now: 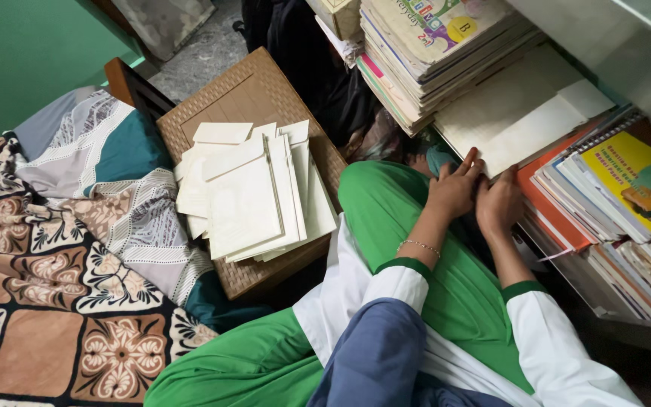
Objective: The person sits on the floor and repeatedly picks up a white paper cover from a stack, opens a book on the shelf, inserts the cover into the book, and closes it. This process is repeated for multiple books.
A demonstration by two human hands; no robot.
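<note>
1. The left hand [453,188] and right hand [500,202] meet at the near edge of a cream paper sheet [518,113], which lies on the shelf at right between a tall book stack [423,53] on the far side and spiral-bound books [627,188] on the near side.
2. Both hands press curled fingers onto that edge; whether either grip has actually closed on the paper cannot be told.
3. Working the sheet well probably means keeping it flat and both thumbs close together, so the edge stays straight.
4. A pile of cream envelopes [254,192] rests on a woven stool [258,90], well apart, at left.
5. Fingertips are hidden against the paper; the shelf's [627,332] near end is cut off.
</note>
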